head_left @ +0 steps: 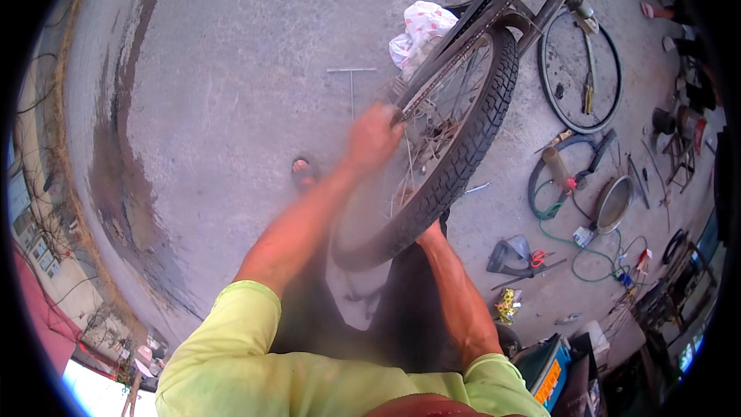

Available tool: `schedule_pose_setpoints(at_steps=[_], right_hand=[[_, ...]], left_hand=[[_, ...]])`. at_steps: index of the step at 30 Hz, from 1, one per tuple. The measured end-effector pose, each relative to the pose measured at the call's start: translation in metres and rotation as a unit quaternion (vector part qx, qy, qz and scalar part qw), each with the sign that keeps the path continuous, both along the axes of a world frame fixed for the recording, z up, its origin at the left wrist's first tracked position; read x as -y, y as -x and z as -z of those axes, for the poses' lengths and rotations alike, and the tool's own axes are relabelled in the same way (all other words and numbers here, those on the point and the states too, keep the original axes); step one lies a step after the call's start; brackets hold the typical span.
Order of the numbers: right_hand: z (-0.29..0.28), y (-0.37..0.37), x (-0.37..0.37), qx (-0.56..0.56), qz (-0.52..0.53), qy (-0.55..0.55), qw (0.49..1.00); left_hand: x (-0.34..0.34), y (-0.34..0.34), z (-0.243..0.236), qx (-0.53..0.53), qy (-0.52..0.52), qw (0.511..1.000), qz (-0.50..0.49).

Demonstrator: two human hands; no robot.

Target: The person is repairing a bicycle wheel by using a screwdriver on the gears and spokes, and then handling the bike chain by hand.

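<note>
A bicycle wheel (505, 81) with a knobbly black tyre stands in front of me, set in a dark bicycle frame (455, 50) that runs up to the far right. The chain (455, 66) passes along the frame's left side. My left hand (376, 137) is closed in a fist at the near end of this bar, left of the spokes; whatever lies inside its fingers is hidden. On the wheel's other side, my right hand (431, 233) is close behind the lower tyre, its fingers mostly covered by it.
A T-shaped metal tool (352, 71) lies left of a white plastic bag (428, 23). To the right lie a loose tyre (543, 69), a hand pump (557, 166), a metal basin (614, 205), red scissors (538, 259) and a green cord (575, 266). People's feet (647, 9) show at far right.
</note>
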State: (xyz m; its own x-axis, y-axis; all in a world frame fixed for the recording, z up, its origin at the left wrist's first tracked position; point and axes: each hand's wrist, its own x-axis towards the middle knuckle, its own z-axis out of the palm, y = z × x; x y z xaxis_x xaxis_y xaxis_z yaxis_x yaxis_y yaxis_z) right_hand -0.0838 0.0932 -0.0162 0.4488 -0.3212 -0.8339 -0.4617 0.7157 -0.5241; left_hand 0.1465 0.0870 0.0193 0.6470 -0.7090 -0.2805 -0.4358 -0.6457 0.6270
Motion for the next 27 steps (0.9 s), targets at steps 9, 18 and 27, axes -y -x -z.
schedule_pose_setpoints(at_steps=[9,18,27], right_hand=[[0.009,-0.017,-0.007,0.022,-0.037,0.013,0.999],[-0.013,-0.018,0.005,0.026,-0.012,-0.021,0.999],[-0.007,-0.012,0.001,-0.006,0.07,-0.098,0.993]], left_hand=[[-0.012,-0.004,-0.015,-0.136,0.01,0.987,-0.089],[-0.034,-0.009,0.007,-0.114,-0.034,0.993,0.028],[-0.046,0.01,0.016,-0.119,-0.006,0.99,-0.082]])
